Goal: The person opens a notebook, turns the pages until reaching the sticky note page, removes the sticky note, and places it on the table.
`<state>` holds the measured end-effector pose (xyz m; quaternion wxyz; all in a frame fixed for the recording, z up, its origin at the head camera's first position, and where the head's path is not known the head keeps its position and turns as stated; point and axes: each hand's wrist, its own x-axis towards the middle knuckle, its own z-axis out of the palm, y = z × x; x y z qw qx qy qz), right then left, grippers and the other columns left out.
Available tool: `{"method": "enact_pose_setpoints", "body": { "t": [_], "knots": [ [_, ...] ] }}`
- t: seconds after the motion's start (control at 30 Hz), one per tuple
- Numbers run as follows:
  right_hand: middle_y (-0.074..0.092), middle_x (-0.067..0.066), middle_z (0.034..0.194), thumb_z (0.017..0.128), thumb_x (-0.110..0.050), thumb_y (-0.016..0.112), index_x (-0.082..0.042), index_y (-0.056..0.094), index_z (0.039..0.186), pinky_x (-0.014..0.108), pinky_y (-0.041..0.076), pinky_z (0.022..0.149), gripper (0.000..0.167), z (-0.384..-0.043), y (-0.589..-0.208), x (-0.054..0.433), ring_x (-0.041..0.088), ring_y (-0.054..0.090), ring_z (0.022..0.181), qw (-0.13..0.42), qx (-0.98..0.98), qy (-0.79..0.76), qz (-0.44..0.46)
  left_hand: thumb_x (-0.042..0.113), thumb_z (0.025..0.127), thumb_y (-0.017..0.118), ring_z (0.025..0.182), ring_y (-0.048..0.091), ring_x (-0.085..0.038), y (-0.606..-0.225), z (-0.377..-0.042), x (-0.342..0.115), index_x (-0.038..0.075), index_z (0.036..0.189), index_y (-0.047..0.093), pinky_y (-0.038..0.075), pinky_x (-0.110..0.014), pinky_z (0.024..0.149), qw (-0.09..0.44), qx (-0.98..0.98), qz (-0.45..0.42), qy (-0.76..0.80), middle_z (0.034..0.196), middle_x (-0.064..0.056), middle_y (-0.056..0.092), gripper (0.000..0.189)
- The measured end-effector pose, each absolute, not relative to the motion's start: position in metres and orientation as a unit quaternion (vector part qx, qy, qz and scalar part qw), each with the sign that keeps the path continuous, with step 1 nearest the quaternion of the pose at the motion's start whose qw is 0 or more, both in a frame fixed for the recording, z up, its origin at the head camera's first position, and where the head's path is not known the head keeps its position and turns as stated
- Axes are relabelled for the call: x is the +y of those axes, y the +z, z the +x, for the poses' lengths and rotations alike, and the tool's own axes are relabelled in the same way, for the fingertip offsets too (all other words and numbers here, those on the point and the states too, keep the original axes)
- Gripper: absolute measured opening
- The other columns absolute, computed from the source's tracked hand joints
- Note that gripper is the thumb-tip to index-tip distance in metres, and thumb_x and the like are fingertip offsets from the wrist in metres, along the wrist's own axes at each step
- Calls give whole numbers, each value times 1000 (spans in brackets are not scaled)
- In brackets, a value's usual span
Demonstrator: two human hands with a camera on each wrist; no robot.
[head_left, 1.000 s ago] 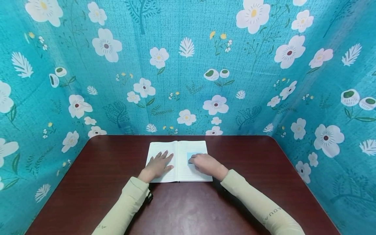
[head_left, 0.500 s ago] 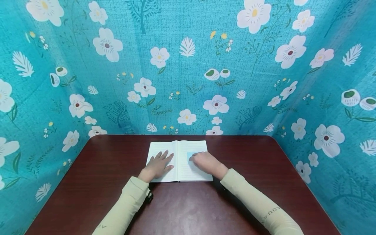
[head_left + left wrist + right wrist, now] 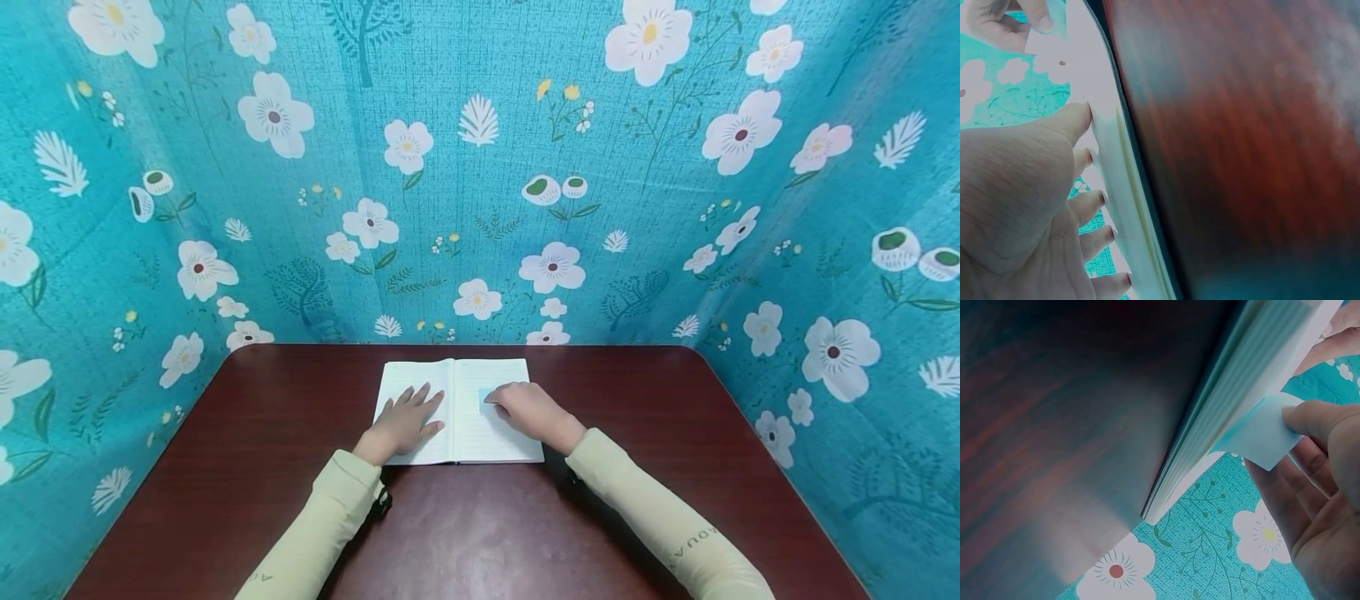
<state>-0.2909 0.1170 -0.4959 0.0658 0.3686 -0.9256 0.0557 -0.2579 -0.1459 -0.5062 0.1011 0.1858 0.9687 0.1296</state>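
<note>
An open notebook (image 3: 487,446) with lined white pages lies near the far side of the table. On its left page rests my left hand (image 3: 403,427), fingers spread and flat. A light blue sticky note (image 3: 1263,434) is on the right page. My right hand (image 3: 534,412) pinches its right edge between thumb (image 3: 1313,419) and fingers. In the right wrist view the pinched side bends up off the paper, while the opposite side still meets the page. The right hand covers part of the note in the head view.
The dark reddish-brown table (image 3: 480,533) extends around the notebook on all sides. Behind it and at both sides hangs a turquoise curtain (image 3: 450,167) with a flower print.
My right hand has risen slightly and shifted a little to the right, with the note's edge in its fingers. Less of the note shows in the head view. The left hand stays put.
</note>
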Motion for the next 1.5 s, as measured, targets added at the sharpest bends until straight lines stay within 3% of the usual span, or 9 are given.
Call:
{"method": "enact_pose_setpoints", "body": {
  "t": [0.53, 1.0, 1.23, 1.5],
  "knots": [
    [79, 5, 105, 93, -3, 69, -10, 80, 109, 34, 61, 75, 20, -297, -493, 119, 17, 75, 94, 121, -934, 109, 318, 40, 107, 48, 153, 21, -44, -505, -257, -145, 16, 160, 34, 21, -69, 118, 109, 969, 177, 133, 168, -16, 24, 60],
    [78, 9, 105, 92, -3, 72, -4, 79, 111, 38, 61, 82, 20, -305, -489, 132, 18, 74, 93, 103, -930, 232, 266, 39, 107, 49, 152, 22, -45, -506, -259, -146, 14, 160, 35, 21, -70, 117, 105, 969, 178, 138, 167, -17, 25, 60],
    [77, 9, 104, 93, -6, 72, -5, 77, 112, 33, 61, 74, 20, -313, -489, 146, 15, 72, 84, 122, -924, 270, 242, 39, 107, 49, 153, 22, -45, -507, -260, -145, 16, 160, 35, 21, -69, 118, 106, 970, 175, 134, 167, -16, 25, 60],
    [77, 14, 105, 92, -4, 73, -1, 76, 114, 40, 62, 79, 22, -321, -486, 163, 21, 74, 89, 154, -901, 329, 238, 38, 107, 49, 152, 22, -45, -507, -259, -146, 15, 160, 35, 21, -70, 117, 105, 969, 178, 138, 167, -16, 25, 60]
  ]
}}
